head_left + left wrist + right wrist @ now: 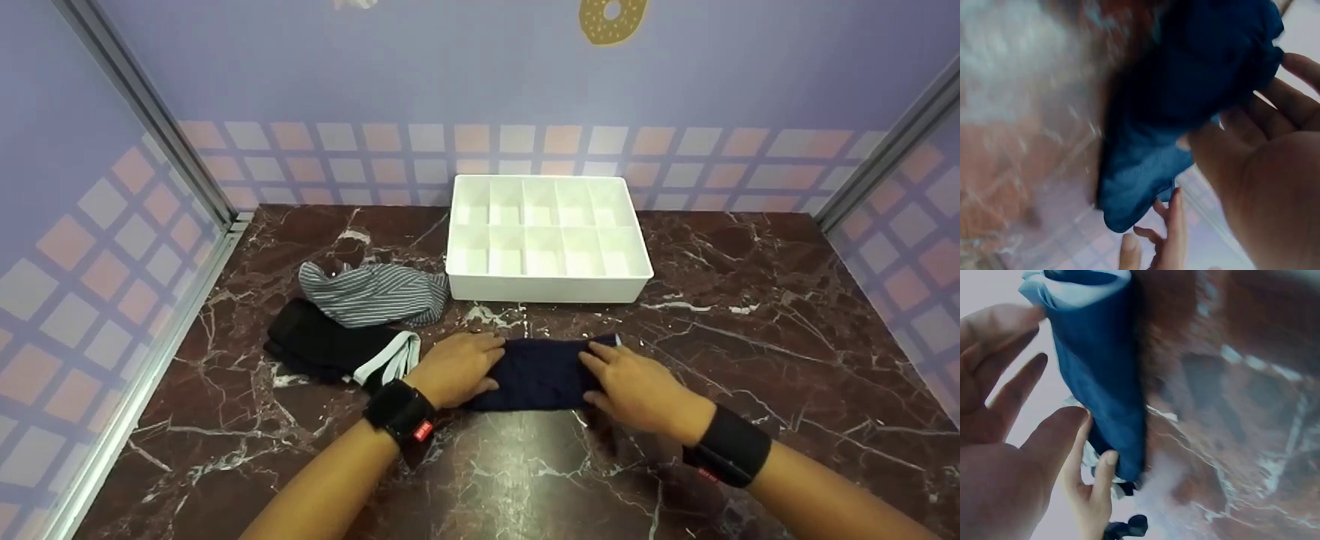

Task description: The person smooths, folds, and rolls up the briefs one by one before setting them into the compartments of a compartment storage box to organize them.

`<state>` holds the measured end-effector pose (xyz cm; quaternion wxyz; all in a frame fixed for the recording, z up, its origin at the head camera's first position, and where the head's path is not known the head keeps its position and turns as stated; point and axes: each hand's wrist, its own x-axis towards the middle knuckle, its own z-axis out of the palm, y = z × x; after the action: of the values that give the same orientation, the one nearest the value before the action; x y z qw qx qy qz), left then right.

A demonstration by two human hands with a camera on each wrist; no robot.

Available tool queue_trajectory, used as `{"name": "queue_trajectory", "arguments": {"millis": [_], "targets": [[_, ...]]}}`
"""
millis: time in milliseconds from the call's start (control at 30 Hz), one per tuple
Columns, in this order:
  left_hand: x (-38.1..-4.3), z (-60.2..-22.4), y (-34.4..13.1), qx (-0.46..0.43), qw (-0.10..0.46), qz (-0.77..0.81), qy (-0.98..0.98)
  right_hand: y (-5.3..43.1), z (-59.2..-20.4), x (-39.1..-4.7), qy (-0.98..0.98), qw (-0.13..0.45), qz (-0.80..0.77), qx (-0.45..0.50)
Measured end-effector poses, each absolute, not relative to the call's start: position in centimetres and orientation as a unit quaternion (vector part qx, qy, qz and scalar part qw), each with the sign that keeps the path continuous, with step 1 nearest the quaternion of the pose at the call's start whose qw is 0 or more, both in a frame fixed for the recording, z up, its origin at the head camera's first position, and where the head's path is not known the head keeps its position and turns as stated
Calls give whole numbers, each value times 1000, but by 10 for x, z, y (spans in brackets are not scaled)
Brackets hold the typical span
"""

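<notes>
On the tabletop [787,360], before the box [551,290], lies a navy cloth [538,375]; the left hand [459,367] and right hand [646,386] touch opposite ends, thumbs and fingers spread, though wrist-view blur obscures exact fingertip placement.

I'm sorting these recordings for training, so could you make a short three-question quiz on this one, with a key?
1. True or false: in the head view, the striped cloth lies to the left of the box.
2. How many compartments does the box have?
3. What are the left hand and the right hand both touching?
A) the striped cloth
B) the navy cloth
C) the box

Key:
1. True.
2. Ten, in two rows of five.
3. B.
</notes>
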<state>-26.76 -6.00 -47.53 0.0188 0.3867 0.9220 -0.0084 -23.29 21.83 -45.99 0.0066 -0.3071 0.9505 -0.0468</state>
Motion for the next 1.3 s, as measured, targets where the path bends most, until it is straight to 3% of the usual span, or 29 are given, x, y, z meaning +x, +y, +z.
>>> {"name": "queue_trajectory", "arguments": {"millis": [133,267,700,1100,1300], "targets": [[-267,-482,-66,377,41,4,925,216,-465,-231,957,54,-36,-281],[-266,-484,-72,375,54,27,925,218,-468,-235,956,60,-36,-286],[-248,-481,-76,345,60,65,934,236,-490,-253,938,-49,-8,-342],[-201,-477,-67,358,36,25,933,251,-495,-293,891,-73,13,-448],[-179,-471,-51,400,-3,-46,915,241,-494,-305,879,-118,22,-461]]}}
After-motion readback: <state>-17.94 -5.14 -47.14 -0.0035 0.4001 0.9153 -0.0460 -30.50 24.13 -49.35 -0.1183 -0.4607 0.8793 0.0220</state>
